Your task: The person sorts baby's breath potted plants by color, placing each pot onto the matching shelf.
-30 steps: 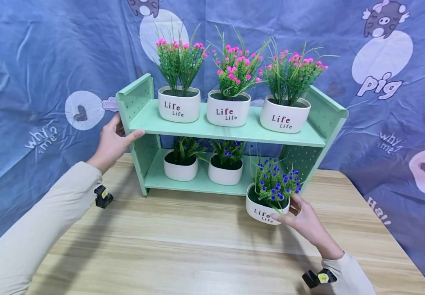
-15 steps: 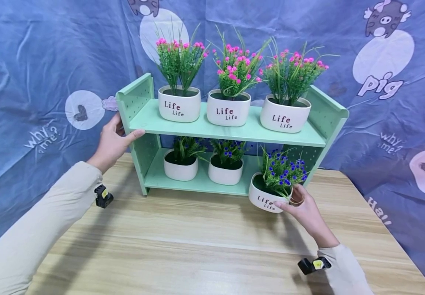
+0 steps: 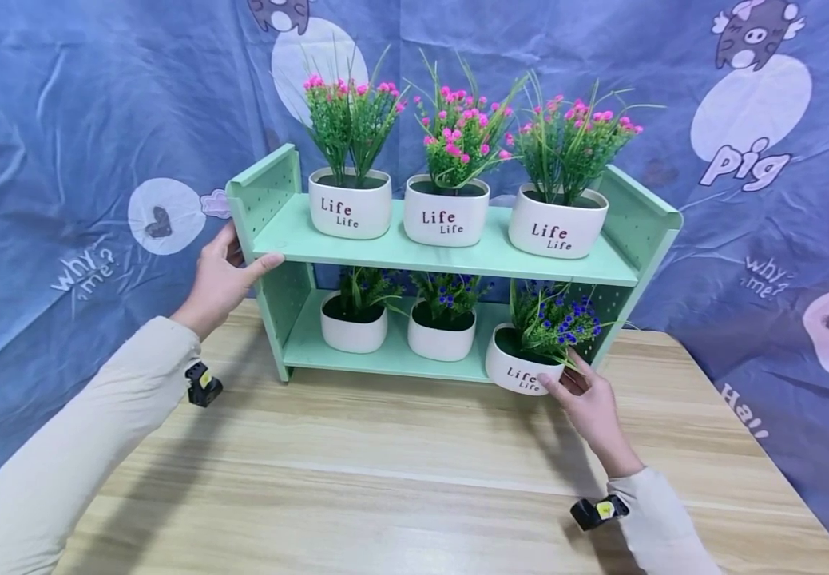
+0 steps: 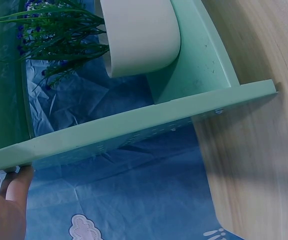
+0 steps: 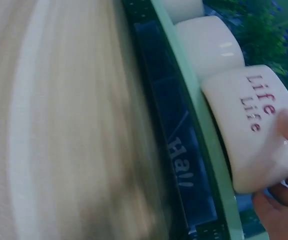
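Observation:
A green two-tier shelf [image 3: 274, 233] stands on the table. My left hand [image 3: 219, 281] grips its left side panel, thumb over the front edge at the upper board and fingers behind; in the left wrist view its fingers [image 4: 20, 187] lie against the panel. With my right hand [image 3: 594, 409] I hold a white flowerpot [image 3: 502, 369] of blue flowers by its right end, thumb on the front beside the "Life" lettering. This pot is slightly tilted at the front edge of the lower board, and in the right wrist view the pot [image 5: 239, 145] overlaps that edge.
Two white pots [image 3: 354, 331] with blue flowers stand on the lower board, to the left. Above them, three white pots [image 3: 446, 228] with pink flowers line the upper board. A wooden table [image 3: 357, 479] lies below, and a blue printed cloth [image 3: 134, 96] hangs behind.
My right hand has moved the blue-flowered pot back and up, from in front of the shelf to the lower board's front edge. The left hand stays on the side panel.

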{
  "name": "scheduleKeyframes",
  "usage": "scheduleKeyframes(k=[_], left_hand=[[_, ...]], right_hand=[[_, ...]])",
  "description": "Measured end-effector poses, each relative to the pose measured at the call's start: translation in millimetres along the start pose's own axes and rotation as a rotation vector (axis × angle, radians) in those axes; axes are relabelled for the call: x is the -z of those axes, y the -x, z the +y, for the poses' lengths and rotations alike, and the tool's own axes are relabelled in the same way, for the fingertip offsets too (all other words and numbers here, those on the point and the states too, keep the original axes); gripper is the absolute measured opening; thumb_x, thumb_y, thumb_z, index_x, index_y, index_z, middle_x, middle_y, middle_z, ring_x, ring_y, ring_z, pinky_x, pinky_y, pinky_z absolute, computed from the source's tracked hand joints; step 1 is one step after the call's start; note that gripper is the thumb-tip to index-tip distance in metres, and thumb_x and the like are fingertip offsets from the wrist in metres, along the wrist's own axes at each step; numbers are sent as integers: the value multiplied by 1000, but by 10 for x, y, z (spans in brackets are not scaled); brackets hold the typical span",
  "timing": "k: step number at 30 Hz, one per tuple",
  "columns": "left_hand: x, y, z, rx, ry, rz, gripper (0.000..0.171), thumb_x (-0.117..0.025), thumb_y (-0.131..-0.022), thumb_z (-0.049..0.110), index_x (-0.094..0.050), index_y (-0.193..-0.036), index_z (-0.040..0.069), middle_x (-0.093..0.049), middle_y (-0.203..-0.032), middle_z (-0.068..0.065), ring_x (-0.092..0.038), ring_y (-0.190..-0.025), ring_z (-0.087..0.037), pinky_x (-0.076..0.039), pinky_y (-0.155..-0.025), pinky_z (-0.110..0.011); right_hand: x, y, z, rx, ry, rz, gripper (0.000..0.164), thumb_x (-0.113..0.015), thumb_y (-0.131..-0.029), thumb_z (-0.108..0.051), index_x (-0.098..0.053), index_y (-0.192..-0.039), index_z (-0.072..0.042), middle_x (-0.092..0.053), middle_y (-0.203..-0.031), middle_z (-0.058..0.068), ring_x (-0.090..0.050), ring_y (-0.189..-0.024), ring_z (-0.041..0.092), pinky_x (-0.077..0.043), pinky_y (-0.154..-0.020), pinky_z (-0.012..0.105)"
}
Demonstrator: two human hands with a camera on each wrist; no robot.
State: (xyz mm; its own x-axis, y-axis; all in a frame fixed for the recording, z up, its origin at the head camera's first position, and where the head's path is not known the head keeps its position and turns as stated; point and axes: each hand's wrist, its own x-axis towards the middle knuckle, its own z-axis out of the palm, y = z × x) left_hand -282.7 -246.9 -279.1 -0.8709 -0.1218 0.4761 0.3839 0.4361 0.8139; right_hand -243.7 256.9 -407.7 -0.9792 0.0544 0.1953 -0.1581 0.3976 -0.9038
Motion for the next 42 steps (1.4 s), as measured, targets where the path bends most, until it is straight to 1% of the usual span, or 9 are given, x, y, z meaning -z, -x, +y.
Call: scheduleKeyframes(k=[5,8,14,20,25,28,34,39,42], left_hand=[[-2,9,-16,11,6,-2,69,-74,-85,20,-40,-145,15,-51,-138,-15,-50,-126,-25,-47,-101,-30],[-3,9,-16,12,10,-3,69,-74,-85,21,-40,-145,15,-51,-138,-15,-50,-127,-25,-47,-102,-32],[-10,19,6,5,17,-1,68,-74,-85,19,-41,-144,13,-51,-138,-16,-49,-127,-24,-46,-101,-27],[-7,20,3,10,16,-3,68,-74,-85,19,-41,-144,13,-51,-138,-16,-50,-127,-24,-47,-100,-26],[-3,23,-11,15,18,-8,69,-74,-85,20,-40,-145,14,-51,-139,-16,-49,-128,-25,-47,-100,-27],[-4,21,-18,15,23,-8,69,-74,-85,20,-40,-145,14,-51,-139,-15,-49,-128,-25,-47,-100,-28],[-2,18,-19,14,13,-3,69,-74,-85,21,-40,-145,14,-51,-139,-15,-50,-127,-24,-47,-101,-30],[8,24,1,13,-6,-5,69,-74,-85,22,-40,-145,15,-51,-138,-15,-50,-126,-25,-48,-100,-29],[13,26,19,12,-17,-6,69,-74,-86,22,-40,-145,15,-52,-138,-15,-51,-126,-25,-48,-99,-29]], right_hand=[[-81,14,17,37,42,89,72,-68,-90,-13,-28,-147,6,-48,-135,32,-49,-123,39,-43,-98,17],[-107,12,34,61,45,119,66,-68,-90,-13,-35,-143,8,-49,-133,33,-51,-122,39,-43,-99,23],[-151,-29,66,62,26,155,53,-65,-92,-16,-46,-132,14,-51,-129,34,-53,-119,39,-44,-93,13],[-214,-99,57,58,0,177,55,-64,-93,-17,-44,-133,14,-52,-128,34,-54,-119,38,-44,-87,5],[-241,-163,37,50,27,173,58,-64,-93,-21,-43,-136,11,-52,-129,33,-54,-119,38,-43,-85,3],[-244,-207,23,48,42,163,58,-63,-94,-22,-42,-138,9,-52,-131,32,-54,-120,37,-45,-90,9],[-236,-285,2,65,57,136,58,-61,-95,-19,-38,-140,10,-49,-132,33,-52,-122,39,-44,-102,39],[-228,-337,7,72,77,125,58,-59,-96,-18,-35,-141,11,-49,-133,33,-51,-121,41,-43,-103,44],[-224,-350,16,65,78,120,57,-59,-96,-17,-36,-141,10,-49,-133,32,-51,-122,40,-44,-103,39]])
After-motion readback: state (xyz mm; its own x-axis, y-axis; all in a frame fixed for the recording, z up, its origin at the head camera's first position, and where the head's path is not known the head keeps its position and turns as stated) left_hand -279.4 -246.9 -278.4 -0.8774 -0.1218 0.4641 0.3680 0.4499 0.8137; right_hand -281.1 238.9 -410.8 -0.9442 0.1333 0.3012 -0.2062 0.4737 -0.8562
